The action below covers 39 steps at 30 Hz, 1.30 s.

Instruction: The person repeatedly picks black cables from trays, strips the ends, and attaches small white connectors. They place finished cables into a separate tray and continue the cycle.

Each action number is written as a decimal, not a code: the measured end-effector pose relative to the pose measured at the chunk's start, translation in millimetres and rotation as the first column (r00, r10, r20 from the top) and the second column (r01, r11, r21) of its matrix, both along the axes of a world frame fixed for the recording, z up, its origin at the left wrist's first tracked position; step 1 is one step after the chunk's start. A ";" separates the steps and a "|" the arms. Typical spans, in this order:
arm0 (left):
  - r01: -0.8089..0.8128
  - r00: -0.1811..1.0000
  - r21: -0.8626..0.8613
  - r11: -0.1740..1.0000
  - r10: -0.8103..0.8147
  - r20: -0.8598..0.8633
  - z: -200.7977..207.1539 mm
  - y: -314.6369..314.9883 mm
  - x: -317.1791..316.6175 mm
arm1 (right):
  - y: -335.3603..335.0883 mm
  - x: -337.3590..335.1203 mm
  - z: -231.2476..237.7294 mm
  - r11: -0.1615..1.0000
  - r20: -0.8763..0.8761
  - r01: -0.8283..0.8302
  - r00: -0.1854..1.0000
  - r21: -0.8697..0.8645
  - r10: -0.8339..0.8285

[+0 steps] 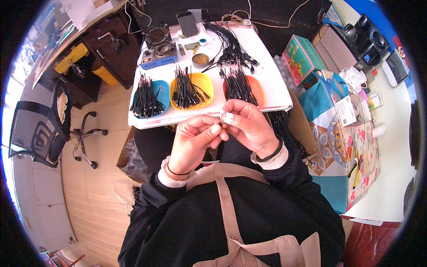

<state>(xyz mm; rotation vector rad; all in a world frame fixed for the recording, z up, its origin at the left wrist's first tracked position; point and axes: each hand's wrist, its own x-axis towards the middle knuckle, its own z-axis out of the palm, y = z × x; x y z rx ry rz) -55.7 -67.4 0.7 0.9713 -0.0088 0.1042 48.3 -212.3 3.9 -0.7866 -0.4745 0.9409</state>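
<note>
My left hand point(194, 141) and my right hand point(252, 128) meet just off the table's near edge, fingertips pinched together. A small white piece point(227, 118) shows at my right fingertips; whether it is held or wrapped round a finger I cannot tell. Something thin and dark sits between the fingers, mostly hidden. Beyond my hands, short black cables with small plugs lie in three bunches: one over a blue bowl point(164, 90), one in a yellow bowl point(207, 83), one over an orange bowl point(259, 88).
On the white table point(275, 84) stand a blue-cased device with a fan point(159, 55), a round tin point(200, 60), a solder spool point(203, 42) and a phone point(187, 24). More black cables point(231, 51) lie at the back. A cardboard box point(302, 124) is at right, an office chair point(42, 127) at left.
</note>
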 end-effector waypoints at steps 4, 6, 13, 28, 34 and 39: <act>-0.186 0.983 0.457 0.870 0.166 0.084 -9.0 -1.7 1.8 | -4.1 10.3 -16.4 0.996 0.016 -0.025 1.000 -0.082 0.026; -0.220 0.975 0.544 0.810 0.160 0.157 -16.2 -0.9 6.7 | -3.7 13.8 -24.6 0.986 -0.175 -0.139 0.977 -0.090 0.122; -0.192 0.980 0.337 0.922 0.196 0.022 -37.2 3.7 27.1 | -12.7 62.3 -44.8 0.937 0.348 0.220 0.930 -0.273 -0.116; -0.195 0.974 0.059 0.979 0.201 -0.106 -36.8 5.5 30.9 | -13.2 131.7 -56.1 0.288 0.958 0.924 0.281 -0.253 -0.058; -0.250 0.967 -0.181 0.951 0.237 -0.090 -23.0 -1.6 45.0 | -27.4 27.3 -16.5 0.821 0.665 0.422 0.744 -0.384 -0.071; -0.184 0.982 -0.230 0.956 0.188 -0.005 -11.3 -11.9 37.4 | -26.1 -16.4 -16.5 0.873 0.601 0.284 0.799 -0.397 0.013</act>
